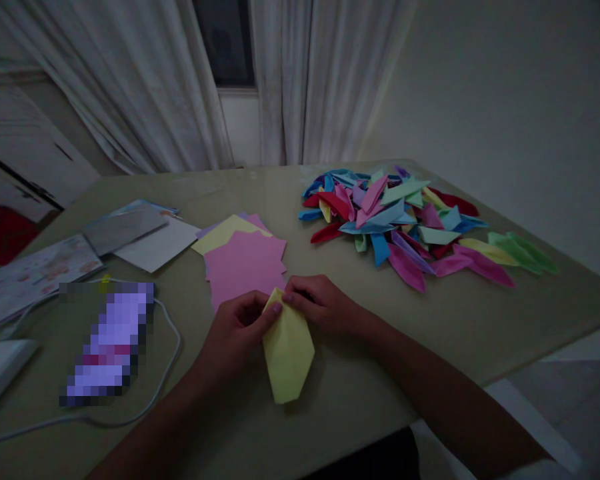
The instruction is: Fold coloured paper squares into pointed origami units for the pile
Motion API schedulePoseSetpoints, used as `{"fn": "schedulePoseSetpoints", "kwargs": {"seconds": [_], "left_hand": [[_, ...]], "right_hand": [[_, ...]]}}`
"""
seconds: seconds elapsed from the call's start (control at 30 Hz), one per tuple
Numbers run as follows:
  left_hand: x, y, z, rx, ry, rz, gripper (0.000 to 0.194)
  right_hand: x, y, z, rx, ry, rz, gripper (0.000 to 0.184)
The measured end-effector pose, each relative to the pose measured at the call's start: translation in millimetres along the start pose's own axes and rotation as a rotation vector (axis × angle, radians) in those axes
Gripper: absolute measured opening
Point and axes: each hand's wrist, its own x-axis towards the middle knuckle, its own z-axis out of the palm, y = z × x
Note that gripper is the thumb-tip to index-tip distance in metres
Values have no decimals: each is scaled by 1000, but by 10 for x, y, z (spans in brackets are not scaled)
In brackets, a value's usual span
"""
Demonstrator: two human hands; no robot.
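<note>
A folded sheet of yellow paper (289, 353) hangs between my hands near the table's front edge, its narrow top pinched and its wider part toward me. My left hand (243, 323) is closed on the upper left side, thumb lying on the paper's face. At the top right corner, my right hand (320, 300) pinches the same paper with thumb and fingers. Just beyond my hands lies a stack of loose paper sheets, with a pink sheet (245, 263) on top and a yellow sheet (230, 233) behind it.
Many folded coloured paper pieces (380, 213) are heaped at the back right. To the left lie a phone with a blurred screen (113, 343), a white cable (173, 360), a white device (5, 367), and flat packets (45, 273). Curtains (300, 80) hang behind the table.
</note>
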Motion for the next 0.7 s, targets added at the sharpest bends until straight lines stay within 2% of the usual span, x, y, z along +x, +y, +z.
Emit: {"fn": "schedulePoseSetpoints", "kwargs": {"seconds": [0.2,0.43,0.6,0.7], "left_hand": [[-48,4,38,39,-45,-17,35],[-47,-30,51,-128,-74,-103,37],[-33,-43,38,-78,-66,-45,36],[-31,-45,46,-36,-41,-38,37]], "right_hand": [[0,-21,64,115,34,16,42],[11,-3,0,135,107,-16,42],[11,10,-26,169,118,7,43],[22,42,-18,211,75,44,44]]}}
